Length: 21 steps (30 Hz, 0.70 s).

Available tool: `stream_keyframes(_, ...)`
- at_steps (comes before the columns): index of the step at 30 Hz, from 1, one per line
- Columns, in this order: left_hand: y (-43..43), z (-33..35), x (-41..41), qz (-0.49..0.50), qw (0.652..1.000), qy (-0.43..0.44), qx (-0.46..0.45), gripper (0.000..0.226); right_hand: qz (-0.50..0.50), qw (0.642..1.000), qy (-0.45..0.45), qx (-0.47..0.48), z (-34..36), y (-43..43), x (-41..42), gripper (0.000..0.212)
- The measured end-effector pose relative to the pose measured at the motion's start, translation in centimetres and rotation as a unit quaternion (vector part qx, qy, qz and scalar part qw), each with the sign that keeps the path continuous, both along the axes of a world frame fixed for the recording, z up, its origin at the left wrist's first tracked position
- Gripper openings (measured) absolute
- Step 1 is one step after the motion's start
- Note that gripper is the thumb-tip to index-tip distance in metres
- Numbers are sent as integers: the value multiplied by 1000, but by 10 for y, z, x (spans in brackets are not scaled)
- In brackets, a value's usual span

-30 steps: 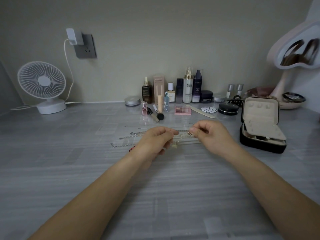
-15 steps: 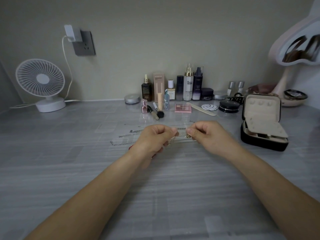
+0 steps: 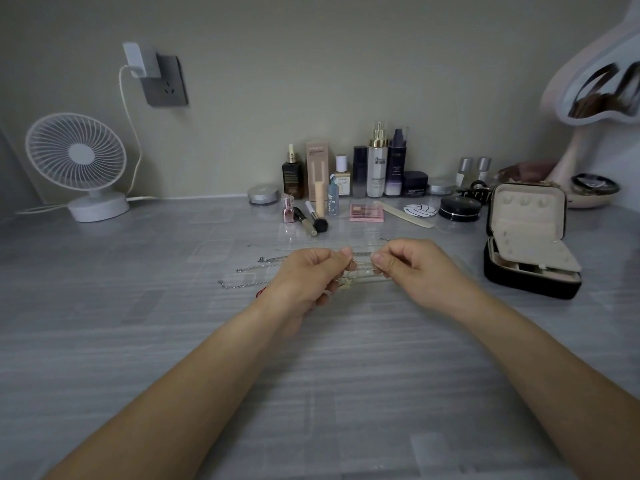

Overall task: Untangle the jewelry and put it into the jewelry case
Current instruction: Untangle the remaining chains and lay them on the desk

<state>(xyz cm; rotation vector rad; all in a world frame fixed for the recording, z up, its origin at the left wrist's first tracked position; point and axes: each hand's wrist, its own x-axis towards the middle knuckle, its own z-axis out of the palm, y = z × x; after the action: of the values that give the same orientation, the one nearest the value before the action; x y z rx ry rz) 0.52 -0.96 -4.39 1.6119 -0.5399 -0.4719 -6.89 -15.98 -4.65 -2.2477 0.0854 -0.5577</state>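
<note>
- Desk [image 3: 104, 341]: grey striped top, carries everything; both forearms reach in from the near edge.
- Mirror [image 3: 588, 88]: pale, on a stand at the far right corner; partly out of view.
- Fan [image 3: 76, 157]: white, stands at the far left, close to the wall.
- Jewelry case [image 3: 530, 244]: black outside, cream lining, near the right edge. Lid open and upright. What lies in its compartments is too small to read.
- Left hand [image 3: 308, 278]: raised over mid-desk, thumb and forefinger pinched together on the chain [image 3: 362, 263], other fingers curled under.
- Right hand [image 3: 415, 268]: just beside the left, a small gap between them; thumb and forefinger pinch the same chain, remaining fingers curled.
- Cosmetics row [image 3: 377, 164]: bottles and jars upright along the far edge, centre.
- Loose chains [image 3: 249, 268]: several silver strands lying in rough rows on the desk, left of the left hand and running behind it.
- Chain: thin, spans the gap between the two pinches, above the desk, well apart from the case. Tangle detail not resolvable.
</note>
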Motion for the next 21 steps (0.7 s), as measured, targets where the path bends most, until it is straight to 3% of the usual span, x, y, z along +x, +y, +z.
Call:
stream_keyframes(7, 3, 2, -2, 4, 998, -50, 43, 22, 3, 1000, 17, -16, -2, 2, 0, 9)
stream_keyframes(10, 2, 3, -6, 4, 993, -93, 65, 23, 18, 1000, -9, -4, -3, 9, -1, 14)
stream_keyframes(15, 1, 1, -7, 8, 988, -122, 91, 21, -18, 997, -12, -74, -2, 10, -2, 20)
stream_keyframes(21, 1, 3, -8, 9, 988, -107, 111, 16, -36, 985, -18, -168, -8, 8, -1, 6)
